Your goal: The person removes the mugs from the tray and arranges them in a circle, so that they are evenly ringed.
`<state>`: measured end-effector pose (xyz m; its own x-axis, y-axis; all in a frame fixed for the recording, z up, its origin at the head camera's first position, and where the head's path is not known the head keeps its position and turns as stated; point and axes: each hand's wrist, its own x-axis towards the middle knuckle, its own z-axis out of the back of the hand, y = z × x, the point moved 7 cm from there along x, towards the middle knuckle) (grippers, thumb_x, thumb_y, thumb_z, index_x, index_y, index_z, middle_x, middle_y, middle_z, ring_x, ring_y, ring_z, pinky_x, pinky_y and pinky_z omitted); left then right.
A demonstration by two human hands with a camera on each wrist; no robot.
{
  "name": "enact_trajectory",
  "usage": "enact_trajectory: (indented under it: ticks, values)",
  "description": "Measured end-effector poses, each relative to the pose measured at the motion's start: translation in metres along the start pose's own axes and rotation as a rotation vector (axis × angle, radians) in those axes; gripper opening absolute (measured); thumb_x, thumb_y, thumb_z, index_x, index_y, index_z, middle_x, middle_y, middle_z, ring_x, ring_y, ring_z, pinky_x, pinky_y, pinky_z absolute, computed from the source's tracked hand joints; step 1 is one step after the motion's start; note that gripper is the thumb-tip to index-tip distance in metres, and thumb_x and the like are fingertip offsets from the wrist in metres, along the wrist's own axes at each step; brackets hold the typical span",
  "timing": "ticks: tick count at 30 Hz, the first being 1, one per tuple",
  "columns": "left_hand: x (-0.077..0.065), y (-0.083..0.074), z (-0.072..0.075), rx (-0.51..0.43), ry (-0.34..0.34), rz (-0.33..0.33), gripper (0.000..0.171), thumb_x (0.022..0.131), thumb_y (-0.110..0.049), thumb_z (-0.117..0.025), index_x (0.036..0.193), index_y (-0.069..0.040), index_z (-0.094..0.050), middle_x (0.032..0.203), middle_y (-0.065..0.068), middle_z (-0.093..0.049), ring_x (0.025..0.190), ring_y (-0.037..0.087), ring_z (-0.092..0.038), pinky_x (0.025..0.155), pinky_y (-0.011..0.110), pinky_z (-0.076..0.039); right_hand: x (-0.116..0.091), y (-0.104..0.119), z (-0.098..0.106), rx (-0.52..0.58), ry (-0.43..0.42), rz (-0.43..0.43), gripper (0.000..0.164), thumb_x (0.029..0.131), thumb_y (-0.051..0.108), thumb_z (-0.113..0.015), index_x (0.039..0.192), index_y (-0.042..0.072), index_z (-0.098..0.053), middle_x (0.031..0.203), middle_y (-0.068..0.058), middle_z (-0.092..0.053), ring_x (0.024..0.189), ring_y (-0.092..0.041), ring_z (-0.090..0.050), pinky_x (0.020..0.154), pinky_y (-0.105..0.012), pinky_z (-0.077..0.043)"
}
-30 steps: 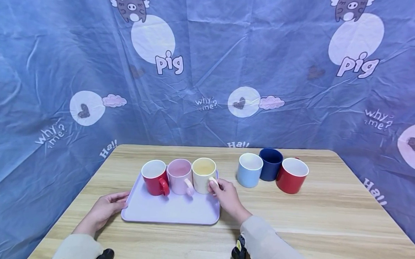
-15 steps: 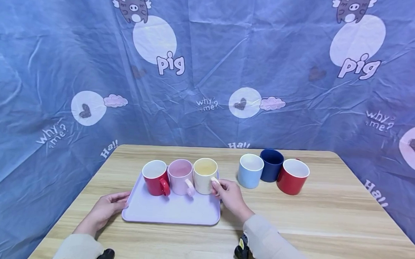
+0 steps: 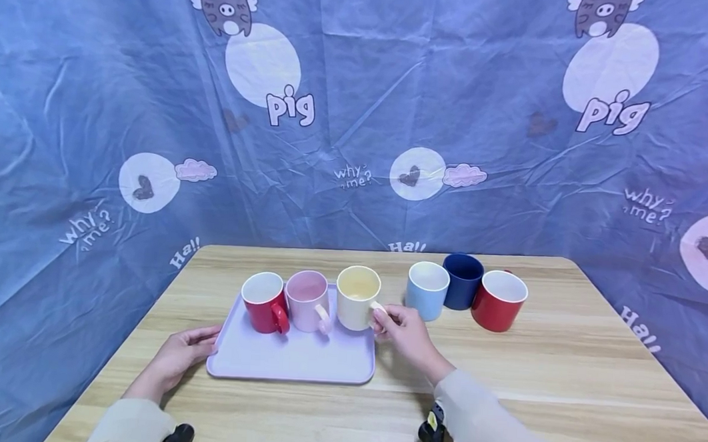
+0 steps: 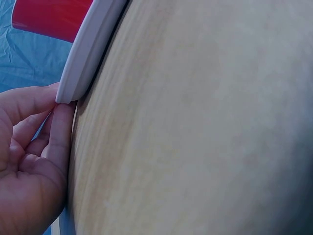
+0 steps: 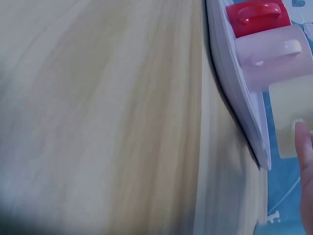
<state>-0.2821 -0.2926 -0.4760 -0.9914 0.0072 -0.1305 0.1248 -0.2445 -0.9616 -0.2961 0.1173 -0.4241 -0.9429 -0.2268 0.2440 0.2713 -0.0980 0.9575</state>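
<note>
In the head view, my right hand [image 3: 407,334] grips the handle of a cream mug [image 3: 354,309]. The right wrist view shows a narrow gap between this mug's base and the lilac tray [image 5: 230,73]. On the tray [image 3: 289,362], a pink mug [image 3: 306,314] and a red mug [image 3: 261,315] stand upright side by side, handles toward the front right. At the tray's left edge is my left hand [image 3: 183,355]. In the left wrist view, the tray rim [image 4: 83,58] sits between thumb and fingertips of my left hand [image 4: 34,161].
Right of the tray, a light blue mug [image 3: 425,295], a navy mug [image 3: 463,283] and another red mug [image 3: 498,302] stand close together on the wooden table [image 3: 532,384]. A blue printed cloth [image 3: 359,114] hangs behind and beside the table.
The cream mug has moved right, away from the pink mug, and lifted slightly with my right hand on its handle. My left hand stays at the tray's edge.
</note>
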Motion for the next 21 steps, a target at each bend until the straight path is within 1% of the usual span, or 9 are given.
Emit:
enact_trajectory:
  ticks: [4, 7, 12, 16, 19, 21]
  values:
    - [0.0, 0.0, 0.001, -0.002, -0.008, 0.006, 0.05, 0.089, 0.003, -0.059, 0.133, 0.017, -0.041, 0.123, 0.028, -0.056, 0.093, 0.004, -0.06, 0.083, 0.02, -0.051, -0.007, 0.003, 0.009, -0.036, 0.059, 0.028, 0.026, 0.097, 0.01, -0.054, 0.096, -0.015, -0.063, 0.076, -0.01, -0.062, 0.071, -0.012, -0.06, 0.071, -0.043, -0.057]
    - [0.0, -0.001, 0.001, -0.002, -0.004, 0.006, 0.051, 0.089, 0.002, -0.06, 0.133, 0.017, -0.04, 0.124, 0.028, -0.056, 0.094, 0.004, -0.06, 0.083, 0.021, -0.051, -0.011, 0.004, 0.018, -0.061, 0.093, 0.038, 0.027, 0.097, 0.01, -0.054, 0.095, -0.015, -0.061, 0.076, -0.008, -0.063, 0.072, -0.011, -0.061, 0.07, -0.039, -0.058]
    - [-0.001, -0.001, 0.001, -0.003, -0.003, 0.011, 0.051, 0.088, 0.002, -0.06, 0.133, 0.018, -0.04, 0.124, 0.028, -0.056, 0.094, 0.005, -0.06, 0.083, 0.021, -0.051, -0.019, 0.008, 0.035, -0.084, 0.147, 0.025, 0.026, 0.097, 0.008, -0.053, 0.091, -0.016, -0.058, 0.076, -0.009, -0.063, 0.071, -0.01, -0.06, 0.069, -0.029, -0.057]
    - [-0.001, -0.001, 0.001, 0.0, -0.005, 0.012, 0.051, 0.089, 0.002, -0.06, 0.133, 0.017, -0.041, 0.124, 0.028, -0.056, 0.094, 0.005, -0.06, 0.083, 0.021, -0.051, -0.027, 0.013, 0.049, -0.124, 0.19, 0.033, 0.023, 0.097, 0.007, -0.053, 0.087, -0.013, -0.059, 0.075, -0.009, -0.063, 0.07, -0.01, -0.059, 0.067, -0.028, -0.056]
    - [-0.001, -0.002, 0.001, -0.001, -0.008, 0.013, 0.05, 0.089, 0.002, -0.06, 0.133, 0.017, -0.041, 0.124, 0.028, -0.056, 0.094, 0.004, -0.06, 0.083, 0.021, -0.051, -0.033, 0.015, 0.06, -0.156, 0.223, 0.06, 0.023, 0.097, 0.007, -0.053, 0.086, -0.012, -0.059, 0.073, -0.007, -0.062, 0.07, -0.012, -0.058, 0.064, -0.03, -0.056]
    - [-0.001, -0.002, 0.0, -0.002, -0.009, 0.013, 0.051, 0.088, 0.002, -0.06, 0.133, 0.017, -0.041, 0.124, 0.028, -0.056, 0.093, 0.004, -0.061, 0.082, 0.021, -0.052, -0.037, 0.014, 0.067, -0.164, 0.242, 0.065, 0.023, 0.097, 0.007, -0.053, 0.087, -0.012, -0.06, 0.073, -0.006, -0.062, 0.069, -0.012, -0.058, 0.063, -0.032, -0.056]
